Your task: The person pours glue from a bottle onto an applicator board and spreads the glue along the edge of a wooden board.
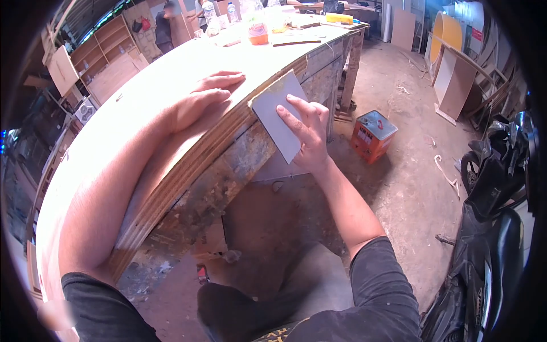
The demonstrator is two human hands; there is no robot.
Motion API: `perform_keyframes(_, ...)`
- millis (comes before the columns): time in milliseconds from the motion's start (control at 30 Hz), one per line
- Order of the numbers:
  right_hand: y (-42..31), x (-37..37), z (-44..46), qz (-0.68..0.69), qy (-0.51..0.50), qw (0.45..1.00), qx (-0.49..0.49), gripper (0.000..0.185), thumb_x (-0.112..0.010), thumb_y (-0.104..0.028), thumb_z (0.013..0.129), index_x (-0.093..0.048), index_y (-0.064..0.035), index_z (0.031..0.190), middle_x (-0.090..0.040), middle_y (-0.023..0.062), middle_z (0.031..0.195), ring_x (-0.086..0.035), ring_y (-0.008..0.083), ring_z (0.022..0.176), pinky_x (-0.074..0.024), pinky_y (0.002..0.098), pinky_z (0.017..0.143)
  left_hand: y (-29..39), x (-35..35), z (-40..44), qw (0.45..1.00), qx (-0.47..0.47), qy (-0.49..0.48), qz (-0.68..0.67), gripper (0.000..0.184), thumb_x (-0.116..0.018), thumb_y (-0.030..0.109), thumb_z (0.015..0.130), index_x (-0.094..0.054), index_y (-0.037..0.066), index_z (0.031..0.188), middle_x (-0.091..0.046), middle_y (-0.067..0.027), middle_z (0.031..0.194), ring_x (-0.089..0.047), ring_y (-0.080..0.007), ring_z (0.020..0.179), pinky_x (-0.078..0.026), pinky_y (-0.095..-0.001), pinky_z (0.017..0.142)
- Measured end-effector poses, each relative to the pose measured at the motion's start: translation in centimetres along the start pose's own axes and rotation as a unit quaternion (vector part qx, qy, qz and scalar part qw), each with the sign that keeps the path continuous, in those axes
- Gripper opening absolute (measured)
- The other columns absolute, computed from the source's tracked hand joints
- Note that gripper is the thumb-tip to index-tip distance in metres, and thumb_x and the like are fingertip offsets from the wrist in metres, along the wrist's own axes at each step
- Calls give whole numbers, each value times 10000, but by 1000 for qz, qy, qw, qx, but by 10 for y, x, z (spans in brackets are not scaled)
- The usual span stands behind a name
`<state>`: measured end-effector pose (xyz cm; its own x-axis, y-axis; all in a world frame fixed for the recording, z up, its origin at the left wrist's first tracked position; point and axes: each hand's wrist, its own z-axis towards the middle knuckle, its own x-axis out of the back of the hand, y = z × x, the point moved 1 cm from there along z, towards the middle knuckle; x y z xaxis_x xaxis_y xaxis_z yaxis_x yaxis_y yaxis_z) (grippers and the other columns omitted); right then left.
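Note:
My right hand [307,128] is on a pale grey rectangular sheet [272,108], two fingers stretched over its face and the thumb hidden. The sheet tilts against the layered wooden edge [211,139] of the bench, with a yellowish strip along its upper side. Resting on the bright bench top [114,142], my left hand [211,97] lies low with its fingers stretched forward, close to the edge and left of the sheet. Nothing shows in it.
Bottles, including one with orange liquid [258,33], and a yellow block [339,19] stand on the far bench. An orange-red tin [373,137] sits on the floor at right. A motorcycle [496,228] lines the right side. People stand at the back left.

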<state>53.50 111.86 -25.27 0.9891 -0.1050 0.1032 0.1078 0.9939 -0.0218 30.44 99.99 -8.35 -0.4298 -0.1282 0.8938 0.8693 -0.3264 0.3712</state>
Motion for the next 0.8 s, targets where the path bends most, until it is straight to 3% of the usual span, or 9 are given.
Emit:
perform_keyframes(367,2,-1,17,26,-44,999,-12,536,-823,-255,802,-748,-205,1331,-634,69,1395,-513,277,1146,-441,429,1025,7,-3,-3,1000,20,5,16,625,-491,354,1012,-497,40,1553,-420,-168,1639,-389,-303,1511,-229,-419,1294)
perform_keyframes(567,4,6,18,19,-47,999,-7,538,-833,-256,795,-753,-208,1325,-645,68,1384,-515,279,1142,-448,430,1026,16,0,-1,998,46,-24,48,869,-695,544,880,-475,68,1573,-391,-155,1653,-375,-319,1520,-291,-451,1276)
perform_keyframes(667,7,7,15,13,-50,999,-14,539,-839,-270,791,-756,-207,1319,-646,68,1382,-511,284,1143,-447,430,1024,28,0,-4,993,61,-6,102,950,-758,578,795,-513,43,1541,-437,-175,1619,-401,-329,1504,-328,-454,1255)
perform_keyframes(800,6,8,16,18,-44,999,-13,552,-845,-279,782,-753,-210,1323,-642,64,1388,-508,288,1140,-447,431,1021,25,2,3,991,23,-6,132,897,-732,502,785,-542,5,1507,-481,-190,1582,-453,-346,1466,-361,-450,1230)
